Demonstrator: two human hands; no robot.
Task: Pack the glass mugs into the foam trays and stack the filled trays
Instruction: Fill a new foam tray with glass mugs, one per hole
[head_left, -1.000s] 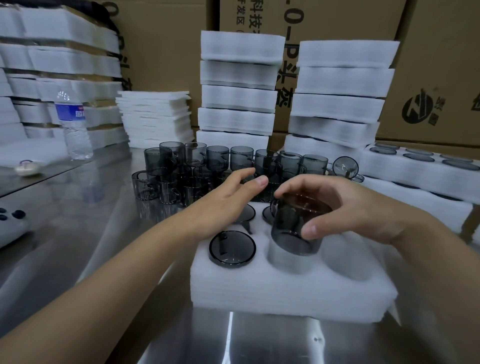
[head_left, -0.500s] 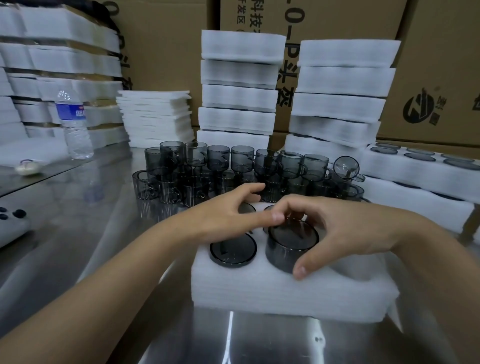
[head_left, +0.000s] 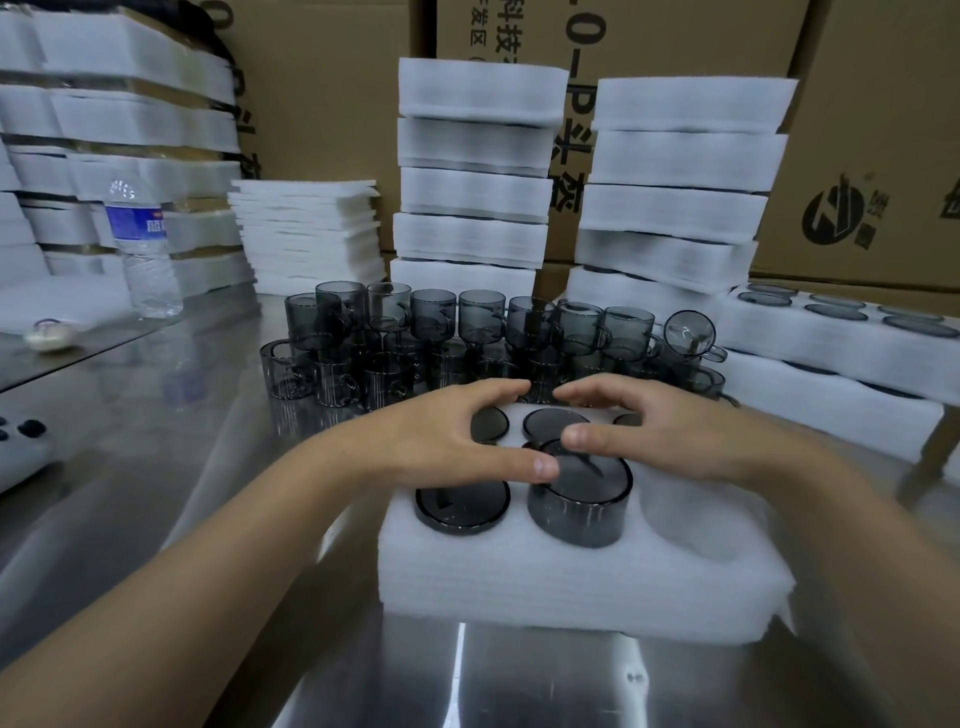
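A white foam tray (head_left: 571, 587) lies on the steel table in front of me. Smoky grey glass mugs sit upside down in its holes: one sunk flush at the front left (head_left: 462, 501), two in the back row (head_left: 553, 422). The front middle mug (head_left: 579, 512) stands partly out of its hole. My left hand (head_left: 441, 441) and my right hand (head_left: 654, 431) meet over it, both thumbs resting on its upturned base, fingers loosely extended above the back row. The front right hole (head_left: 696, 525) is empty.
Loose grey mugs (head_left: 467, 343) crowd the table behind the tray. Tall stacks of foam trays (head_left: 472, 182) stand at the back, filled trays (head_left: 831, 338) at the right, thin foam sheets (head_left: 306, 234) and a water bottle (head_left: 143, 249) at the left. Cardboard boxes form the back wall.
My right hand lowered the mug from above the tray into the front middle hole and released its grip. My left hand moved in, and both thumbs now rest on the mug's base.
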